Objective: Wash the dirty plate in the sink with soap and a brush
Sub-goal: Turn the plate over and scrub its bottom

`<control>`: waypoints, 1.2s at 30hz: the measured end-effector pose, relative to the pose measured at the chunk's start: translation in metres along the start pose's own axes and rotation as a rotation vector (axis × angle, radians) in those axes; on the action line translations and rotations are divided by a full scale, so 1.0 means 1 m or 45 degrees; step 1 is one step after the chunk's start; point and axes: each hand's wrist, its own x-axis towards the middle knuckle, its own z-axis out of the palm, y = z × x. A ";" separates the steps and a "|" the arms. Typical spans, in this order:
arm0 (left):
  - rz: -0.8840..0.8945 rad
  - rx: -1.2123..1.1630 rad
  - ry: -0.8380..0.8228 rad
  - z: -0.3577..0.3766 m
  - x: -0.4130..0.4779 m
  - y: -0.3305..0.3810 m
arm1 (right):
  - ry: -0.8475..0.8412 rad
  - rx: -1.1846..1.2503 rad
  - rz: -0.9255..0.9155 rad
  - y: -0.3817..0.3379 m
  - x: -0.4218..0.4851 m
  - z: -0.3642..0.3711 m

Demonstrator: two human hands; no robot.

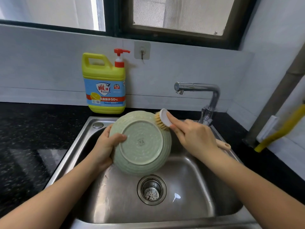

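Note:
A pale green ribbed plate (142, 142) is held tilted over the steel sink (198, 184), its underside and foot ring facing me. My left hand (105, 146) grips its left rim, thumb across the underside. My right hand (193, 134) holds a dish brush (162, 119) with a white head and tan bristles; the bristles touch the plate's upper right rim. The brush's beige handle end sticks out behind my wrist. A yellow dish soap bottle (104, 83) with a red pump stands on the counter behind the sink.
A chrome faucet (198, 90) rises at the sink's back right, its spout pointing left, with no water seen running. The drain strainer (151, 190) sits below the plate. Black speckled counter (29, 138) flanks the sink. A wall hook (142, 51) hangs above the bottle.

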 end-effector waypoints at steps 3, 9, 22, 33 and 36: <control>-0.035 0.071 -0.084 0.000 -0.003 0.000 | 0.016 0.003 -0.008 -0.006 0.022 -0.002; -0.038 -0.001 -0.009 -0.004 0.002 -0.004 | -0.062 0.016 -0.092 0.000 0.013 -0.004; -0.074 -0.207 0.128 -0.018 0.015 -0.012 | 0.001 -0.035 -0.085 -0.006 -0.028 0.007; -0.087 -0.313 0.152 -0.022 0.024 -0.019 | 0.109 -0.117 -0.360 -0.023 -0.043 0.013; -0.093 -0.301 0.147 -0.021 0.023 -0.019 | 0.043 -0.111 -0.012 -0.013 -0.024 0.011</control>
